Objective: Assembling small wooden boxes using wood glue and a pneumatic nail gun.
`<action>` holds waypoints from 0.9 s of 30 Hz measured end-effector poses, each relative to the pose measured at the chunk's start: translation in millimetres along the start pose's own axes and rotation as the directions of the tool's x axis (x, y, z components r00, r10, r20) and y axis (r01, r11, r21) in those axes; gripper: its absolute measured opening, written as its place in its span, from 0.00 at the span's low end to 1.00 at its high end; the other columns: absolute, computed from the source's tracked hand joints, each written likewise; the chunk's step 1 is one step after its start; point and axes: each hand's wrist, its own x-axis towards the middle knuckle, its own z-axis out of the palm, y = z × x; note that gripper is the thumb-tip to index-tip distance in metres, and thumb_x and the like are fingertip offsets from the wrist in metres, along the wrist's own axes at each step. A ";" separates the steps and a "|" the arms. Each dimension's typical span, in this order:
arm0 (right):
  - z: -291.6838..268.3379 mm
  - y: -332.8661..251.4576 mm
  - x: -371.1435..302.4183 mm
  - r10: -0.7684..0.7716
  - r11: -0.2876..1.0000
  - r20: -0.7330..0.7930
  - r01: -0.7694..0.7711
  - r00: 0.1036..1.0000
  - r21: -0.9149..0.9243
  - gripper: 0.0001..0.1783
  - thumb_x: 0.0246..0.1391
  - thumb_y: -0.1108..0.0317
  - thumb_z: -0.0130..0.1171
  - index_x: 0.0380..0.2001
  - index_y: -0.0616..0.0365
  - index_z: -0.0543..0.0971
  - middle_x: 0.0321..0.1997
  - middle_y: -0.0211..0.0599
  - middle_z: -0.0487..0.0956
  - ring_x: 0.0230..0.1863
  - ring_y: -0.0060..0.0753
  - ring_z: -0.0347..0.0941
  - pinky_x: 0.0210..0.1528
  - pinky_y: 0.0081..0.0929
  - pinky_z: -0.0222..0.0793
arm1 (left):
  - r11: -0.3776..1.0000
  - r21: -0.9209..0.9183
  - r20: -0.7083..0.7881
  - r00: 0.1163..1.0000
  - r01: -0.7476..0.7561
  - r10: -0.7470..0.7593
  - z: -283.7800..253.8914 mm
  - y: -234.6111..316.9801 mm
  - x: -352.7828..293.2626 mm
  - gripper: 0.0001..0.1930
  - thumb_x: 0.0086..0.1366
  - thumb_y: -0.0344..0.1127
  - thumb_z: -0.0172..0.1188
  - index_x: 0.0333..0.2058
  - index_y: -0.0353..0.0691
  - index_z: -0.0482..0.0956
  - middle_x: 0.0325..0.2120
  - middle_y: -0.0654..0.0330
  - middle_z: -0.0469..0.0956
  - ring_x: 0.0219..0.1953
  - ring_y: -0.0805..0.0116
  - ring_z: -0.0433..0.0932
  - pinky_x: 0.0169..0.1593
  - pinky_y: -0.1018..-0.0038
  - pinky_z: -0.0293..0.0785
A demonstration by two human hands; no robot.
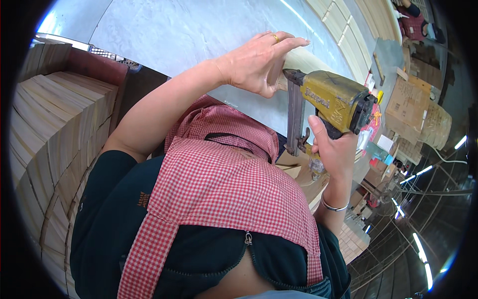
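My right hand [334, 149] is wrapped round the handle of a yellow and black nail gun [334, 94], its thumb up along the grip. The gun's dark nose points left, up against a pale wooden piece [307, 61]. That piece is in my left hand [259, 60], with the fingers over its far side and the thumb on the near side, close to the nose. Much of the wood is hidden by the left hand and the gun. The gun's long grey magazine [295, 117] hangs down toward the table's near edge.
A pale grey worktable [164, 32] spreads out before me. Long wooden strips [343, 25] lie at its far right. Stacked wooden pieces [55, 114] stand on the left. Cardboard boxes [408, 102] are at the right, and another person [414, 25] is at the upper right.
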 end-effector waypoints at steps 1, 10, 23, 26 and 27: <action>-0.4 -4.3 0.1 0.043 0.999 0.003 -0.043 0.999 -0.013 0.18 0.53 0.73 0.71 0.46 0.66 0.80 0.41 0.40 0.86 0.38 0.32 0.84 0.36 0.25 0.78 | 1.000 0.006 0.001 1.000 -0.002 0.002 -0.1 -0.1 0.2 0.54 0.38 0.35 0.70 0.69 0.42 0.59 0.55 0.47 0.72 0.50 0.50 0.74 0.63 0.61 0.66; -6.2 -6.1 9.6 -0.055 0.985 0.046 0.062 0.997 -0.164 0.19 0.53 0.71 0.72 0.46 0.66 0.79 0.39 0.41 0.86 0.34 0.34 0.84 0.31 0.25 0.78 | 0.999 0.036 0.007 1.000 -0.013 0.012 -1.8 0.6 -0.2 0.54 0.39 0.36 0.70 0.70 0.40 0.58 0.55 0.46 0.73 0.53 0.50 0.73 0.65 0.60 0.65; -26.7 -11.0 33.1 0.043 0.994 -0.003 -0.043 0.999 -0.103 0.20 0.52 0.70 0.73 0.46 0.65 0.79 0.34 0.38 0.84 0.25 0.27 0.77 0.24 0.23 0.71 | 0.515 -0.465 0.077 0.613 0.720 -0.786 -4.3 11.5 22.5 0.27 0.57 0.39 0.66 0.51 0.31 0.72 0.34 0.51 0.77 0.36 0.61 0.79 0.39 0.67 0.79; -25.5 -9.3 41.4 -0.025 0.998 0.005 0.026 1.000 -0.060 0.19 0.52 0.70 0.72 0.46 0.65 0.79 0.32 0.37 0.84 0.22 0.25 0.74 0.22 0.22 0.68 | 0.543 -0.457 0.026 0.621 0.704 -0.783 0.6 11.8 25.4 0.22 0.56 0.39 0.65 0.46 0.32 0.72 0.31 0.54 0.76 0.32 0.62 0.78 0.36 0.68 0.78; -24.9 -8.4 44.1 -0.057 0.998 0.007 0.058 0.998 -0.038 0.19 0.52 0.70 0.72 0.46 0.65 0.79 0.30 0.36 0.83 0.20 0.23 0.73 0.20 0.21 0.67 | 0.556 -0.452 0.003 0.625 0.697 -0.781 2.3 11.7 25.7 0.20 0.56 0.38 0.65 0.43 0.32 0.72 0.29 0.56 0.75 0.30 0.63 0.77 0.35 0.69 0.77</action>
